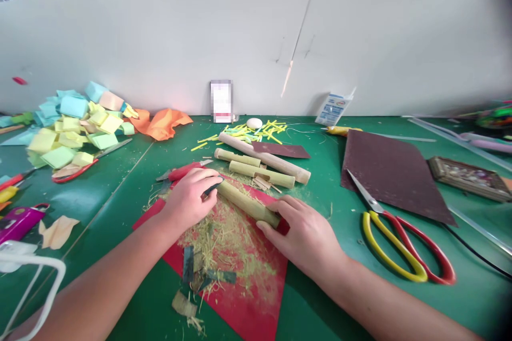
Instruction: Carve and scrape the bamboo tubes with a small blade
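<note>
This place is looking like a small craft workshop: on the green table (124, 192), large scissors (377, 206) are lying, bamboo tubes (262, 173) are resting near shavings (240, 234), and coloured papers (74, 106) are forming a heap

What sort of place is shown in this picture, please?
Probably a craft workshop or classroom: a bamboo-like tube is held above pale shavings on red paper, with large scissors and a dark sandpaper-like sheet nearby.
</note>
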Available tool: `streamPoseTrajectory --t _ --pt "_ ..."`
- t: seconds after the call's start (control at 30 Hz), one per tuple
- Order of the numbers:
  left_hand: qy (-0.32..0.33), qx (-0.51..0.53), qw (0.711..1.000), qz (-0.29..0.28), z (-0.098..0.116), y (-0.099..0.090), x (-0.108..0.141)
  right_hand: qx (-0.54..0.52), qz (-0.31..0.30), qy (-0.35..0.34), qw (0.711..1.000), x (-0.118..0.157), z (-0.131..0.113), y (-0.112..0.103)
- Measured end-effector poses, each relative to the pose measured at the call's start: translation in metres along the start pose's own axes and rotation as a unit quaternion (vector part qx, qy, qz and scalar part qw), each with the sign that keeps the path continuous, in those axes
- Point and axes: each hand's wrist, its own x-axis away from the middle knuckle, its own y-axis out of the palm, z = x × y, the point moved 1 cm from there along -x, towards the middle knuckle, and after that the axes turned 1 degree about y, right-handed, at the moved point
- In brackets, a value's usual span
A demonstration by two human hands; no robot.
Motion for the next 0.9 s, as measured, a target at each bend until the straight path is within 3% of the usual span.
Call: streamPoseTrajectory --t 0.17,0.4,0.9 --pt "0.030 -0.009 0.999 -0.012 -0.0028 0.0004 -0.0009 -0.002 -0.005 0.004 1.000 0.0002 -0.0010 0.0005" --pt "0.035 0.008 0.999 -0.006 -0.0042 -0.0029 -0.0016 0.081 0.015 -0.002 0.997 -0.0003 -0.0004 -0.0008" --pt "0.029 0.031 0.999 -0.001 0.0011 -0.0046 -0.0012 0.038 0.056 -0.032 0.997 -0.0018 0.0025 0.0009"
